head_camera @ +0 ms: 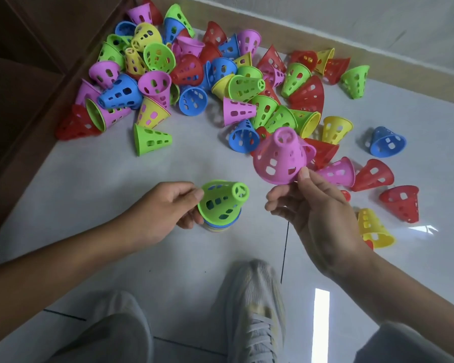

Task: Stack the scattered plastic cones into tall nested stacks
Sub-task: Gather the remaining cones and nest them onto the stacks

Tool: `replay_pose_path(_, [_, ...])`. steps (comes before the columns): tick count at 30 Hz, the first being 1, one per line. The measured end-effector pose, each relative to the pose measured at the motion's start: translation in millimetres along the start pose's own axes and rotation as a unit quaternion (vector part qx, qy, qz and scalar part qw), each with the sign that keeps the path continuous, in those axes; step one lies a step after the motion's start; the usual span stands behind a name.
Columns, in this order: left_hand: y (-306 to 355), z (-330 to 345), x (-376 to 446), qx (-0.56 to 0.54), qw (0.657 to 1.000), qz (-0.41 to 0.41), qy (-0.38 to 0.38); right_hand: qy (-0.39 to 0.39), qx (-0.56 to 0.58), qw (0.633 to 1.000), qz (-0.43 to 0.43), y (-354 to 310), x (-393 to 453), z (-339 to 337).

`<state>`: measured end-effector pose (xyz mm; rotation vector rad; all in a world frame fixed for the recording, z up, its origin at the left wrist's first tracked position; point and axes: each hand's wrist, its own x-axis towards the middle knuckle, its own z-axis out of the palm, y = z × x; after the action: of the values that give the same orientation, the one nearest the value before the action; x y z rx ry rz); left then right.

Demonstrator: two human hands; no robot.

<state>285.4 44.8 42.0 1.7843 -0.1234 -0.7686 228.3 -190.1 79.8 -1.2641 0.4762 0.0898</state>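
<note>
As a started stack (222, 205) stood on the pale floor (116, 195) just ahead of the person's shoes (254, 305), the right hand (315, 213) held a pink cone (282, 157) up and to the right of it, pinched by the wide rim between thumb and fingertips, narrow end tilted up and away. The left hand (165, 208) gripped the stack at its rim, thumb and fingers curled around the green cone (223, 199) on top, whose narrow end leaned up and toward the right hand. The two cones were apart but near, with the pink one's open mouth facing down and left toward the green tip. By this reading, the next move would carry the pink cone down and left, its axis brought in line with the leaning stack. The loose pile (194, 74) lay along the floor's far edge, by the skirting, with strays at the right.
</note>
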Motion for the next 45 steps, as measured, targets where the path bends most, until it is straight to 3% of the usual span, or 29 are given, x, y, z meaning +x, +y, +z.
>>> replay_pose_path(6, [-11.1,-6.0,0.9,0.2,0.976,0.048,0.074,-0.105,0.013,0.994,0.035,-3.2,-8.2,18.5])
replay_pose_path(9, [-8.5,-8.6,-1.3,0.205,0.969,0.058,0.123,-0.143,-0.019,0.988,0.062,2.3,-7.9,26.1])
replay_pose_path(11, [-10.9,-11.8,-1.5,0.172,0.978,0.048,0.105,-0.145,-0.061,0.985,0.077,6.0,-7.7,29.7])
replay_pose_path(17, [-16.5,-15.3,-5.7,0.137,0.99,0.043,0.0,-0.072,-0.231,0.966,0.086,10.1,-10.0,34.4])
replay_pose_path(24, [-9.4,1.4,-9.6,0.086,0.992,0.084,-0.047,-0.044,-0.387,0.92,0.044,16.1,-10.3,33.8])
replay_pose_path(39, [-13.0,24.3,-5.6,0.08,0.996,0.041,-0.025,0.023,-0.456,0.889,0.013,11.7,-19.8,-34.2])
replay_pose_path(45, [-9.2,50.4,6.2,0.11,0.992,0.061,-0.016,0.113,-0.514,0.848,-0.055,4.4,-10.4,-97.6])
